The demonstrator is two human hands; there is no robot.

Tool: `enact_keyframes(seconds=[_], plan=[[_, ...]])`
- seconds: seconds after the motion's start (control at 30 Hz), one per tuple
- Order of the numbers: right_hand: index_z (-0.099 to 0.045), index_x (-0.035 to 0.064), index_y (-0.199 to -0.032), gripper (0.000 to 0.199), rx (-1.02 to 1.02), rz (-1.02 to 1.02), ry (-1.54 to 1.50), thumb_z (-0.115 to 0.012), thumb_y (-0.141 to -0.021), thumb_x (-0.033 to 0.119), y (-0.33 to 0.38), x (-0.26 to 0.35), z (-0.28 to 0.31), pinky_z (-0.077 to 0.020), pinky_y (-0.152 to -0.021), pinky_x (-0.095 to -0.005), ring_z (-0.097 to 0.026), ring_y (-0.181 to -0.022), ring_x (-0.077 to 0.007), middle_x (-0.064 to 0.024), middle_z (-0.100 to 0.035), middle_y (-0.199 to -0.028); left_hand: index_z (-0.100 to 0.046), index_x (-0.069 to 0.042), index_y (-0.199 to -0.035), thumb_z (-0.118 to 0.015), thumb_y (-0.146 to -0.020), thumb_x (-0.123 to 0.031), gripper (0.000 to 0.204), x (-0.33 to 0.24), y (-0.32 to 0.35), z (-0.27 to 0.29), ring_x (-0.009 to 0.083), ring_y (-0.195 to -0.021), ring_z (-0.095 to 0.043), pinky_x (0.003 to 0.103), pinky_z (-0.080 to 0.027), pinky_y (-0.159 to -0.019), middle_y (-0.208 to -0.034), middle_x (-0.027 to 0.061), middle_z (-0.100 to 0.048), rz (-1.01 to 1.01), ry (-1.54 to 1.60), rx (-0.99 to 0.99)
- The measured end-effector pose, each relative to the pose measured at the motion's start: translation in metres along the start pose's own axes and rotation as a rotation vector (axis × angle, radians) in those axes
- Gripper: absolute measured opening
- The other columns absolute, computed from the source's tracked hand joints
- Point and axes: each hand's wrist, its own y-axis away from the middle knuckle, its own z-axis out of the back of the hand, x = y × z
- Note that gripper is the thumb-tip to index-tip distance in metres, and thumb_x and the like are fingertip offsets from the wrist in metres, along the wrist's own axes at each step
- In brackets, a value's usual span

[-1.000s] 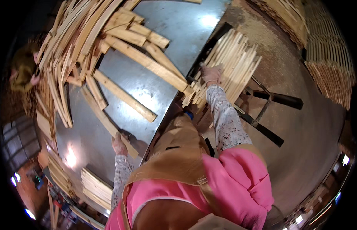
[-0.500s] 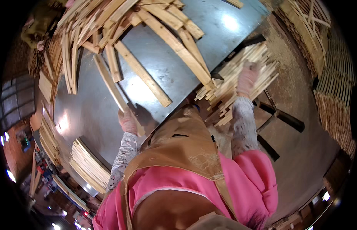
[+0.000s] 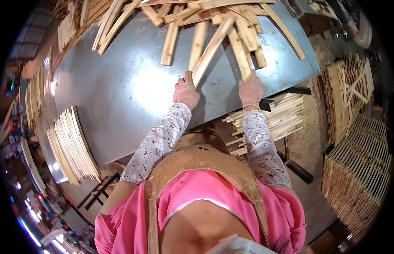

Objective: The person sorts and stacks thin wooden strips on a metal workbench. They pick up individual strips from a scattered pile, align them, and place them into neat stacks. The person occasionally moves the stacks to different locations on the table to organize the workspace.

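Observation:
My gloved left hand (image 3: 187, 90) is closed around the near end of a long wooden slat (image 3: 214, 47), which slants away to the right into the loose heap. To its right, my gloved right hand (image 3: 251, 89) is closed on the near end of another wooden slat (image 3: 239, 53). Both slats rest over the grey metal tabletop (image 3: 121, 84), their far ends among the jumbled slats (image 3: 247, 31). Just left of the held pair, two more slats (image 3: 170, 44) point toward me.
Below the table's right edge lies a stack of pale strips (image 3: 281, 118) on dark metal supports (image 3: 298, 171). A neat row of slats (image 3: 76, 144) stands at the left. Large bundles of strips (image 3: 353, 169) stand on the floor at the right.
The view has turned. My right hand has moved from the strip stack beside the table to a slat on the tabletop. My left hand has come forward, near the right one.

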Motion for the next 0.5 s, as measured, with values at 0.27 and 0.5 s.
enact_keyframes(seconds=[0.27, 0.5], plan=[[-0.042, 0.0008, -0.152, 0.073, -0.018, 0.155, -0.533, -0.074, -0.088, 0.013, 0.144, 0.019, -0.024, -0.056, -0.098, -0.0464, -0.067, -0.111, -0.0392, -0.0242, -0.066, -0.122, -0.049, -0.006, -0.155, -0.07, -0.085, -0.002, 0.074, 0.275, 0.108, 0.022, 0.0397, -0.14, -0.055, 0.047, -0.045, -0.12, -0.146, 0.0247, -0.058, -0.2, 0.195, -0.005], [-0.023, 0.0015, -0.17, 0.091, 0.345, -0.015, -0.705, -0.071, -0.093, 0.003, 0.332, 0.097, 0.003, -0.0569, -0.098, -0.0336, -0.063, -0.122, -0.0243, -0.0168, -0.059, -0.146, -0.047, 0.004, -0.155, -0.073, -0.079, -0.008, 0.082, 0.505, 0.208, 0.043, 0.0255, -0.131, -0.06, 0.035, -0.047, -0.114, -0.138, 0.0166, -0.064, -0.085, 1.113, 0.139]])
